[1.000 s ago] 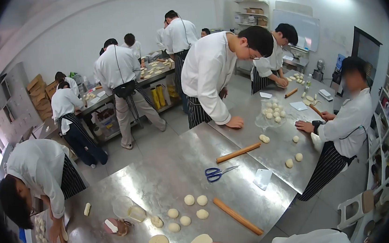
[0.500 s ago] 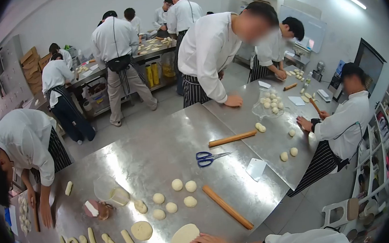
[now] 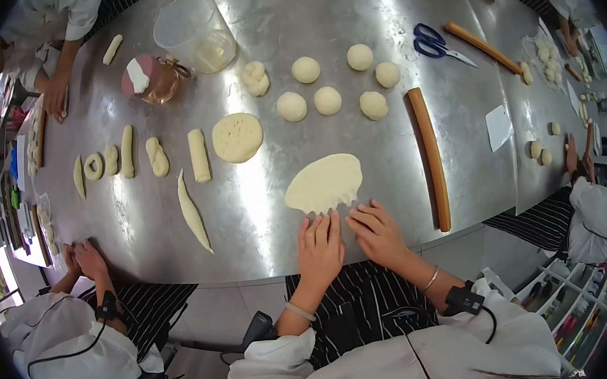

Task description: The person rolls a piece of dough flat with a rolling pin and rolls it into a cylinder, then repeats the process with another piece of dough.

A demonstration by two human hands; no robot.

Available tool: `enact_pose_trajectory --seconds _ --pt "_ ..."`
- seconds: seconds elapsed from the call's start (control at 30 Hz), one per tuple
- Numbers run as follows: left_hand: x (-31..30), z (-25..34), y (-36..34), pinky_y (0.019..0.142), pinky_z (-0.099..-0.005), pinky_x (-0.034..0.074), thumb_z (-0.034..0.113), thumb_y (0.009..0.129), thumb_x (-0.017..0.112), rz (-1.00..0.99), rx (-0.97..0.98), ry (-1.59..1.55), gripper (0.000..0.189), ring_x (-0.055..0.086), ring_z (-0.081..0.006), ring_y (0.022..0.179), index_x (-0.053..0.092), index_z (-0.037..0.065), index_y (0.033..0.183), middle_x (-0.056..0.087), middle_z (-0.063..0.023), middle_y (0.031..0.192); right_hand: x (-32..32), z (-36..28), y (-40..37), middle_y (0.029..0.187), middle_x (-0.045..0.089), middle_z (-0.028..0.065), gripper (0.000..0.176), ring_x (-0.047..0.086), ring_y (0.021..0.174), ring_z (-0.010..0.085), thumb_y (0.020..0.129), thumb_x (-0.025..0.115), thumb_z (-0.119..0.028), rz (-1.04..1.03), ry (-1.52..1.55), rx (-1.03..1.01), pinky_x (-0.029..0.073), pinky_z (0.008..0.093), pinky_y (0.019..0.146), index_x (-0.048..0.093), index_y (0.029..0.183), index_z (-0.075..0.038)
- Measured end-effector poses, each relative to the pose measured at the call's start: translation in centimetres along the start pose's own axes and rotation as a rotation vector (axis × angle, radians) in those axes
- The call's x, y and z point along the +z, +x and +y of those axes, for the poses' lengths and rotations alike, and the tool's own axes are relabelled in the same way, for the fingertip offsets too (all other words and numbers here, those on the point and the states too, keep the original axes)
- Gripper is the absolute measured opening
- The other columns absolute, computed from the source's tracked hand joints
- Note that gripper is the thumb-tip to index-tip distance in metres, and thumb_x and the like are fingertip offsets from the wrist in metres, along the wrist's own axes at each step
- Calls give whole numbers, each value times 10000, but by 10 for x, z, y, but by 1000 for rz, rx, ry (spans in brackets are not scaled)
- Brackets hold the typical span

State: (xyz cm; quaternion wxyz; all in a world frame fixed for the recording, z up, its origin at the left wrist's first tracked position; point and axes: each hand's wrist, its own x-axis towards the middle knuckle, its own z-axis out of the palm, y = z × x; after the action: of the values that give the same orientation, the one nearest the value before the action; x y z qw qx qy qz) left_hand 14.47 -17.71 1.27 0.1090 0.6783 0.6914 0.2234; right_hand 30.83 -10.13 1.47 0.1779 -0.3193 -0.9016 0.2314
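Note:
A flattened oval sheet of dough lies on the steel table in front of me. My left hand rests at its near edge with fingers stretched out. Beside it my right hand lies with fingers extended and spread on the same edge. Small ridges show in the dough close to the fingertips. To the right is a wooden rolling pin. Several round dough balls sit beyond the sheet, and a thicker dough disc with small holes is farther left.
Shaped dough pieces, including a rolled one and a tapered one, line the left. A clear plastic container and a lidded jar stand behind them. Scissors and a white scraper lie right. Other people stand around the table.
My view has swung down from the room to the table, so both hands now show fully. The hands stay at the near edge of the dough sheet, with fingers more spread out.

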Motion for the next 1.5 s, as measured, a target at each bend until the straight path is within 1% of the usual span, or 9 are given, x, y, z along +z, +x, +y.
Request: enact_pose_trajectory --seconds 0.27,0.53,0.73,0.8,1.13,1.2,1.3,1.4,1.5 --pt "0 -3 11 1066 -514 380 97 789 677 102 -16 9 527 483 -328 1156 591 16 1302 531 -157 1186 -2 1 38 1185 577 98 478 558 1152 273 737 686 -59 71 -19 27 425 489 1057 640 1213 -45" --pt "5 -6 15 1080 -483 409 135 846 634 -24 8 10 469 491 -315 1196 583 -37 1279 550 -168 1238 9 2 29 1173 601 101 412 584 1137 258 776 642 -85 2 -118 -27 441 456 1055 649 1180 1" --pt "-2 -10 -1 1063 -485 428 133 835 638 -61 37 -9 460 496 -319 1190 599 -29 1264 565 -173 1208 -3 9 12 1134 632 113 399 602 1114 268 725 687 -51 -19 76 -39 451 471 1039 683 1121 -1" --pt "-12 -17 -2 1061 -491 412 142 808 670 -28 66 -101 482 514 -339 1145 613 -5 1264 540 -172 1231 -15 13 19 1145 636 118 400 609 1112 277 731 713 -59 68 -12 -62 458 480 1029 682 1126 0" --pt "-13 -39 6 1045 -549 396 172 823 652 -34 80 108 451 506 -325 1151 641 20 1248 546 -165 1196 -18 35 34 1202 629 109 425 595 1159 265 761 756 -162 -32 -152 -95 456 457 1037 684 1156 -21" --pt "-11 -39 5 1043 -540 396 165 819 649 -24 74 120 454 505 -319 1156 644 21 1250 547 -165 1209 -17 38 30 1236 621 107 398 578 1206 255 801 717 -160 79 -233 -161 444 443 1058 679 1172 -22" --pt "-12 -38 6 1036 -530 398 165 819 645 -16 72 130 446 509 -314 1146 650 21 1241 550 -160 1197 -24 39 32 1240 625 116 356 571 1234 250 848 667 -150 -54 -242 -215 432 422 1075 676 1176 -13" --pt "-13 -38 7 1031 -525 399 172 820 643 -26 66 134 442 514 -311 1135 654 24 1237 551 -153 1182 -23 37 37 1227 634 130 345 572 1244 253 855 640 -125 -104 -163 -140 429 416 1079 671 1173 6" --pt "-14 -38 7 1031 -522 399 169 819 649 -33 55 117 442 517 -310 1127 655 22 1236 550 -149 1177 -22 37 33 1230 632 119 391 587 1217 267 818 704 -132 -109 -176 -130 407 429 1093 672 1183 3"
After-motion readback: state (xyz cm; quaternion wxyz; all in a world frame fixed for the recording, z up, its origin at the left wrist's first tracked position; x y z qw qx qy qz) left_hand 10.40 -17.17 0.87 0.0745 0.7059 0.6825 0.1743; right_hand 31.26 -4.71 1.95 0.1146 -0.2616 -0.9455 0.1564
